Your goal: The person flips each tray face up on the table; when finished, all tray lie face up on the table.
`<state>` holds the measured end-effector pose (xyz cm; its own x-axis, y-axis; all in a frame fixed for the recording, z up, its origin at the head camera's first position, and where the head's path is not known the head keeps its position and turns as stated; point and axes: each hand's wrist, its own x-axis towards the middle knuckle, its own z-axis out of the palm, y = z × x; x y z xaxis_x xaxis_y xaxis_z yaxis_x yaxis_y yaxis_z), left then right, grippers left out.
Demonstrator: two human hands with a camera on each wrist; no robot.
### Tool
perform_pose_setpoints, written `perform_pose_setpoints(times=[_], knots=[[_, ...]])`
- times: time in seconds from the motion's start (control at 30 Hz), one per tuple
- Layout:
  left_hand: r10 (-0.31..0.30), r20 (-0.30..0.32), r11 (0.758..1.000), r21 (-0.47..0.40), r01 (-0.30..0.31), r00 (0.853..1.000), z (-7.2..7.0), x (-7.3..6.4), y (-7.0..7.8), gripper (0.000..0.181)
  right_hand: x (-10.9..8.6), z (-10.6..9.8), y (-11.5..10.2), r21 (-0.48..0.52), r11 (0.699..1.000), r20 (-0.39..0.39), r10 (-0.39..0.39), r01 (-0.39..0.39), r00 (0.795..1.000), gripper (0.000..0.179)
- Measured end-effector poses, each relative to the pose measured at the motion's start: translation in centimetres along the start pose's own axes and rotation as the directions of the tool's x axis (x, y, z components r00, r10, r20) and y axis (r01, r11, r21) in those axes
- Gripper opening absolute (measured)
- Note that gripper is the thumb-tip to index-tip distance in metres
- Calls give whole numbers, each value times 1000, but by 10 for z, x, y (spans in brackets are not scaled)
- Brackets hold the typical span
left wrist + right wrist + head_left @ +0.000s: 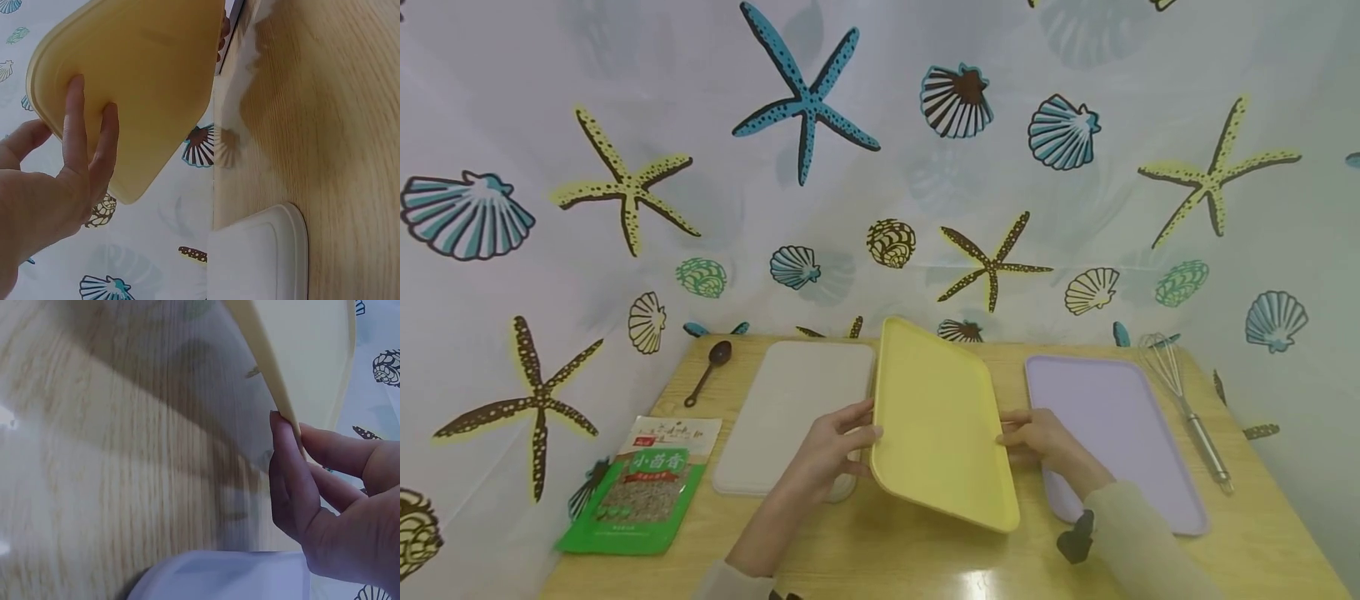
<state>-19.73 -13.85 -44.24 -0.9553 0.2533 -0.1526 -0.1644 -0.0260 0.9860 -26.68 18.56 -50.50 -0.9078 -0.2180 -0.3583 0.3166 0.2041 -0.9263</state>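
Note:
A yellow rectangular tray [938,425] is held up off the wooden table between both hands, tilted with its left side higher. My left hand [831,446] grips its left edge, thumb on the rim and fingers spread against the underside, as the left wrist view shows on the tray's bottom [150,69]. At the opposite edge my right hand [1041,442] pinches the rim; in the right wrist view the thumb lies on the upper face and the fingers [290,475] behind. A white tray [801,408] lies to the left, a lilac tray [1112,433] to the right.
On the left of the table [880,558] are a dark brown spoon [709,371] and a green-and-white seed packet [651,483]. A metal whisk [1191,417] lies beyond the lilac tray. A curtain [880,192] printed with starfish and shells hangs behind the table.

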Motion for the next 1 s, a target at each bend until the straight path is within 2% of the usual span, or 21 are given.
perform_pose_setpoints(times=[0.13,0.27,0.4,0.53,0.67,0.77,1.0], knots=[[-8,-25,1000,10,8,1000,-2,7,-2,63,-7,-3,-4,27,1000,-5,-9,9,1000,55],[-22,-62,999,-30,20,998,-6,15,-7,58,-12,-6,-5,20,1000,-9,-11,11,1000,56],[-35,-95,999,-33,32,995,-11,23,-13,54,-14,-8,-3,27,999,-17,-17,18,1000,58],[-49,-133,999,13,51,990,-13,32,-17,51,-17,-10,-2,25,999,-15,-38,38,999,57],[-75,-145,994,63,85,987,-16,41,-22,49,-18,-13,-3,-1,999,-28,-47,47,998,58],[-100,-138,987,112,116,985,-18,46,-27,48,-17,-17,-3,-28,998,-50,-52,51,997,58],[-117,-100,968,210,136,988,-15,57,-33,48,-13,-22,-4,-81,995,-96,-69,61,993,56]])
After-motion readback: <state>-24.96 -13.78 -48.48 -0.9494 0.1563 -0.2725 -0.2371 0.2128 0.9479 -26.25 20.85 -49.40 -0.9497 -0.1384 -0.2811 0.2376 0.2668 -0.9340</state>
